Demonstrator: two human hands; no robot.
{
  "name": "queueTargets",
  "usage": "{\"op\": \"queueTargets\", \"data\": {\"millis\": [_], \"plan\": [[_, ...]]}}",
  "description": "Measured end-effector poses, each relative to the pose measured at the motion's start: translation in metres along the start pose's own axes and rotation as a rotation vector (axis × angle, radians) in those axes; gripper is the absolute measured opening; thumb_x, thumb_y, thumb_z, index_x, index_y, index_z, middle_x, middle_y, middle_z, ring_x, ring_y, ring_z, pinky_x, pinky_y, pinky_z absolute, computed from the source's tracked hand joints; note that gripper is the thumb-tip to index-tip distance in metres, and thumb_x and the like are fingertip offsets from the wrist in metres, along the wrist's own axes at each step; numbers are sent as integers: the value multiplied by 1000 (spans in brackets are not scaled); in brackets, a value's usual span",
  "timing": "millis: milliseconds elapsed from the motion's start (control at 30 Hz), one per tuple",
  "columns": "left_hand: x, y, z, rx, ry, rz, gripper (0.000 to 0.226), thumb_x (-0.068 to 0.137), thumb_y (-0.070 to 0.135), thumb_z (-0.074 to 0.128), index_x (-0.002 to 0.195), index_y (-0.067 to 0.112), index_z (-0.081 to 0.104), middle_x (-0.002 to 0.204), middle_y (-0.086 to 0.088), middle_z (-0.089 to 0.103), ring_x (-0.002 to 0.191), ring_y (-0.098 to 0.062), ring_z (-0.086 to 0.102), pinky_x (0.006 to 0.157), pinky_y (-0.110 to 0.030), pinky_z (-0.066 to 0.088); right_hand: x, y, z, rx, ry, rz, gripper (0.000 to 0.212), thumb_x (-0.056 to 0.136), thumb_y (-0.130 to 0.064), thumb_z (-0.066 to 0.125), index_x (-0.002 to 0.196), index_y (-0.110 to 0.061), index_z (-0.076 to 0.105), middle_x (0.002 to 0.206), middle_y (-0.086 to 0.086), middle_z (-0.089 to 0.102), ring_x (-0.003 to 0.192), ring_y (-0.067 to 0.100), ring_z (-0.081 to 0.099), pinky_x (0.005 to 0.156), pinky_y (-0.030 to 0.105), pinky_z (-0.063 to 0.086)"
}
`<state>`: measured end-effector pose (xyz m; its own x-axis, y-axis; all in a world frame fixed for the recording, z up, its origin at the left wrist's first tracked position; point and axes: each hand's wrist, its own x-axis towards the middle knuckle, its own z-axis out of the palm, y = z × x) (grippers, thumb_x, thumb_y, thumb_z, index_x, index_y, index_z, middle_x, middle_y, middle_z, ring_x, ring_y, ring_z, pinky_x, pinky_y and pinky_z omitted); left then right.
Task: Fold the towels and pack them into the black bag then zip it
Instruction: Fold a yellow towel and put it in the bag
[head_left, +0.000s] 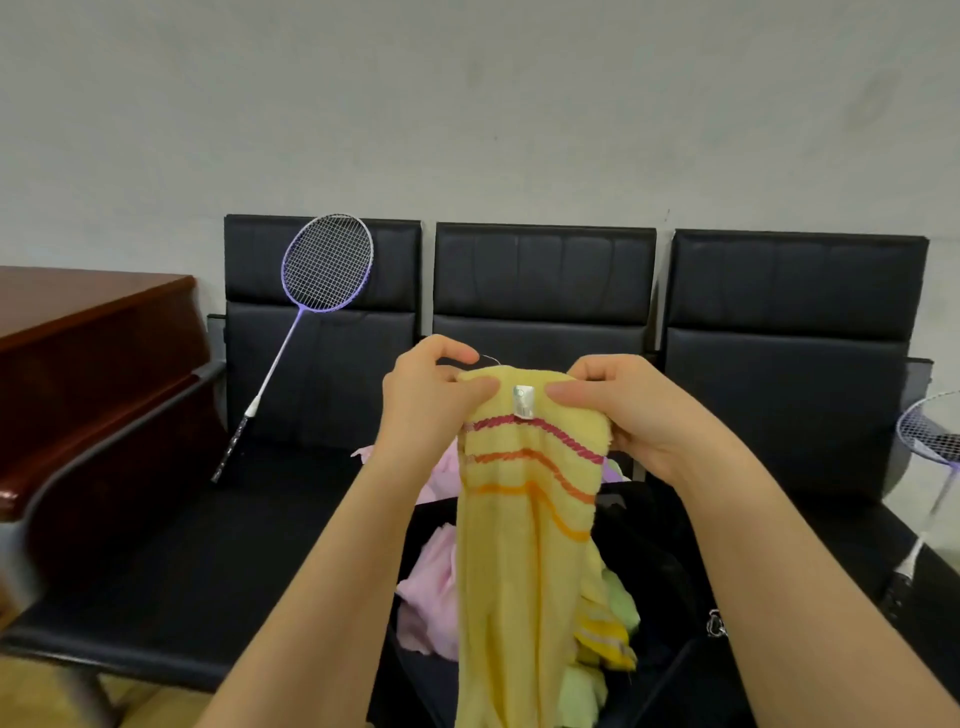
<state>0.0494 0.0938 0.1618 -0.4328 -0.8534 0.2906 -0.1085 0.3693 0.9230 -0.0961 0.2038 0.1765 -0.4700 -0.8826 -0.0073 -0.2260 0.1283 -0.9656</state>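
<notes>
I pinch the yellow towel (524, 519) by its top edge, left hand (431, 400) and right hand (623, 410) close together, its length hanging below them over the black bag (660, 545). Folding seems barely begun; next I'd bring its corners together.

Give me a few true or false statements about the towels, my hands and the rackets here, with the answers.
1. Both hands pinch the top edge of the yellow towel. True: left hand, right hand.
2. The yellow towel has blue stripes. False: red and orange.
3. A racket leans against the left seat. True.
4. The pink towel lies folded on the wooden desk. False: it lies bunched under the yellow one.
</notes>
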Motion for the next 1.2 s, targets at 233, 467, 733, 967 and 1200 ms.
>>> {"op": "queueTargets", "data": {"millis": [233,467,733,967,1200], "plan": [[-10,9,11,-44,-108,79,23,83,12,69,95,27,57,76,-5,72,80,-21,71,74,-37,60,2,-3,27,132,143,-51,14,88,-15,70,85,-6,61,78,14,67,68,22,68,62,34,58],[-14,9,13,-45,-208,155,44,64,26,86,97,28,58,86,3,72,86,-18,69,74,-36,58,1,-8,27,334,213,-126,25,94,-22,62,84,0,68,71,12,71,66,23,72,61,30,58],[-8,17,5,-346,-266,113,14,85,4,67,80,17,64,70,3,66,69,-13,63,58,-29,53,-5,4,10,249,143,-162,53,84,-35,72,131,-16,56,121,2,65,112,17,63,97,40,52],[14,53,-2,-504,-316,197,23,81,2,69,93,21,66,77,3,70,73,-13,67,65,-33,56,-15,-30,-1,260,14,-277,23,88,-14,63,111,-12,68,105,8,74,99,25,70,83,41,59],[19,72,-14,-489,-608,76,42,71,29,81,109,21,64,101,1,74,96,-17,69,80,-32,56,-17,-92,-7,209,96,-356,19,95,-16,58,112,-14,67,105,5,74,96,21,71,78,38,60]]}}
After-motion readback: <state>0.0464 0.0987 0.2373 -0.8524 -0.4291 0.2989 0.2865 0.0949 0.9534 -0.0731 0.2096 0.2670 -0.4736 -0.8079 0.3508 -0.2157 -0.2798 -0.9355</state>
